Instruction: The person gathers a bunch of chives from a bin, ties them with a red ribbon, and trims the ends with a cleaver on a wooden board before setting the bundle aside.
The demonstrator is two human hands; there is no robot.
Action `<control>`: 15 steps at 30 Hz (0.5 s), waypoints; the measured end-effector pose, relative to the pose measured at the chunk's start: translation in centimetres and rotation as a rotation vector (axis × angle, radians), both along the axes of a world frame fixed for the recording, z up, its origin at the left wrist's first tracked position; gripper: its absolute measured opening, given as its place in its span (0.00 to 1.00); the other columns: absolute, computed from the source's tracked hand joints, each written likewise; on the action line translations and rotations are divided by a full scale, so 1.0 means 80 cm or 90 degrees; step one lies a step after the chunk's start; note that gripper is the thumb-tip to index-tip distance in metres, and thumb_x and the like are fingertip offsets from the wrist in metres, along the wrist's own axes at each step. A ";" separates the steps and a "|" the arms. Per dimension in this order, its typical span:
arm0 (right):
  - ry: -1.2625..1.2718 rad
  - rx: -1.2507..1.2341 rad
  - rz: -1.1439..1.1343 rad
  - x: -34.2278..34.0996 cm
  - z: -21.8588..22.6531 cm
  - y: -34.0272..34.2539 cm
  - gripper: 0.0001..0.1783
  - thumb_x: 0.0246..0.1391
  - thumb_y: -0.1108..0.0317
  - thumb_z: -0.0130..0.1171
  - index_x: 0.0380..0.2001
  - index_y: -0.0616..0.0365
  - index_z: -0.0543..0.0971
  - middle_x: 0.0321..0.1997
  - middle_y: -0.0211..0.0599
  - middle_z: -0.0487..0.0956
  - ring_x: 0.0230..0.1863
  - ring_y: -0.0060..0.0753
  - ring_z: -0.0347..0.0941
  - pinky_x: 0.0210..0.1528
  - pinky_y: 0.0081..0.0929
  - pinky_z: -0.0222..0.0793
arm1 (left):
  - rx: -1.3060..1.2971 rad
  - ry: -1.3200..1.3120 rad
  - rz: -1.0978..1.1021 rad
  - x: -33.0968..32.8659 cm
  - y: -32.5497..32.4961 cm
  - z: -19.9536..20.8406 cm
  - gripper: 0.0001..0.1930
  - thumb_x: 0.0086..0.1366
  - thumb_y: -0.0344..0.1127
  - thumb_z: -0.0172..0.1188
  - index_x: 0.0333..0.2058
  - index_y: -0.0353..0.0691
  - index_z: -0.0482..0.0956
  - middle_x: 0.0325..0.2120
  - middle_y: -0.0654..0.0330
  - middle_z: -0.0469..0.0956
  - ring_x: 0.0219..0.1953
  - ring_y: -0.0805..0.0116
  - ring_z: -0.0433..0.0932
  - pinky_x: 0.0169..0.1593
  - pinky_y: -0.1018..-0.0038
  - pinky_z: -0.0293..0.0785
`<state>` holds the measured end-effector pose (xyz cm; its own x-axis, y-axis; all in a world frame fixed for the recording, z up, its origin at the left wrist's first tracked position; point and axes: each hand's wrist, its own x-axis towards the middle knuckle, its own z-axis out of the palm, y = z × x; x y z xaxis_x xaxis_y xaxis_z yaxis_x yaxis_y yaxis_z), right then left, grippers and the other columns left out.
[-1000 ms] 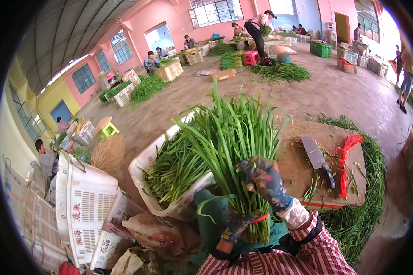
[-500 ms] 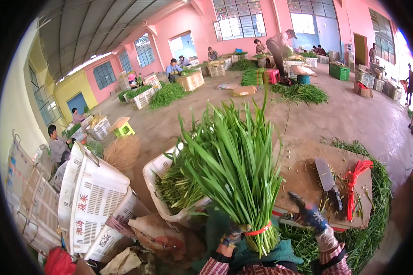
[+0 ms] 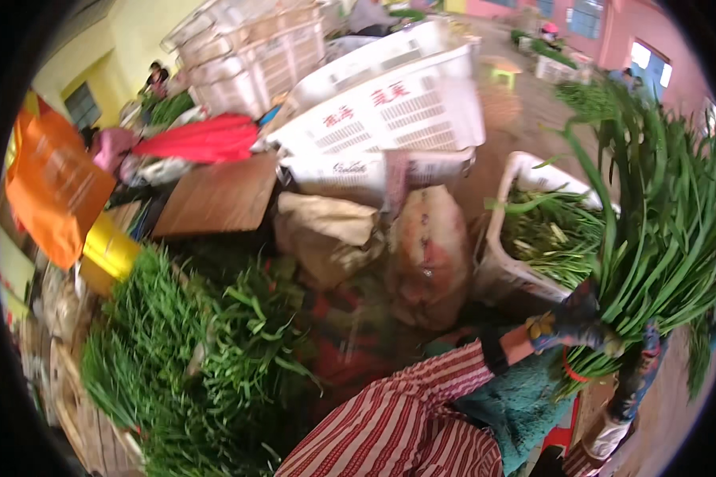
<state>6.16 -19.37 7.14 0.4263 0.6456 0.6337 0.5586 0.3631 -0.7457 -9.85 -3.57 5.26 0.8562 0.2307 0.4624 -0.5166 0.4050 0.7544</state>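
Observation:
A large bunch of chives (image 3: 660, 230), with long flat green leaves, leans upright at the right. A red tie (image 3: 571, 366) goes round its stalks near the bottom. My left hand (image 3: 573, 324), in a dark patterned glove, is closed round the stalks just above the tie. Lower on the right side of the bunch, my right hand (image 3: 643, 366), gloved too, presses against the stalks with its fingers partly hidden. Beneath the bunch, a teal cloth (image 3: 525, 405) covers my lap. A white crate (image 3: 497, 230) of loose cut greens stands beside my left hand.
At the left lies a big heap of tied greens (image 3: 191, 342). Behind it are a brown board (image 3: 219, 195), a red cloth (image 3: 203, 139) and an orange bag (image 3: 56, 183). Sacks (image 3: 429, 262) and stacked white crates (image 3: 390, 95) stand ahead. People sit farther back.
The view has swung left, bringing the heap of greens into sight. My right hand, spread and apart from the bunch before, has come against its stalks. My left hand still holds the bunch.

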 end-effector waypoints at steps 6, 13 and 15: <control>-0.287 -0.021 -0.042 -0.056 0.007 0.131 0.21 0.51 0.73 0.45 0.51 0.65 0.66 0.54 0.40 0.67 0.54 0.32 0.63 0.55 0.26 0.57 | -0.044 0.010 0.186 -0.110 0.085 -0.025 0.29 0.55 0.55 0.54 0.49 0.39 0.67 0.44 0.55 0.73 0.47 0.57 0.69 0.51 0.55 0.64; 0.035 -0.189 0.306 -0.175 -0.065 0.199 0.26 0.52 0.66 0.48 0.54 0.61 0.60 0.56 0.42 0.63 0.54 0.38 0.63 0.54 0.30 0.61 | -0.145 0.069 0.381 -0.243 0.105 -0.111 0.29 0.56 0.54 0.53 0.50 0.40 0.66 0.44 0.55 0.73 0.47 0.58 0.70 0.50 0.56 0.65; 0.116 -0.287 0.450 -0.219 -0.106 0.220 0.28 0.52 0.63 0.49 0.56 0.60 0.58 0.57 0.43 0.62 0.54 0.40 0.63 0.53 0.31 0.62 | -0.182 0.107 0.467 -0.298 0.095 -0.145 0.29 0.56 0.54 0.53 0.50 0.40 0.66 0.43 0.55 0.73 0.47 0.58 0.70 0.50 0.56 0.65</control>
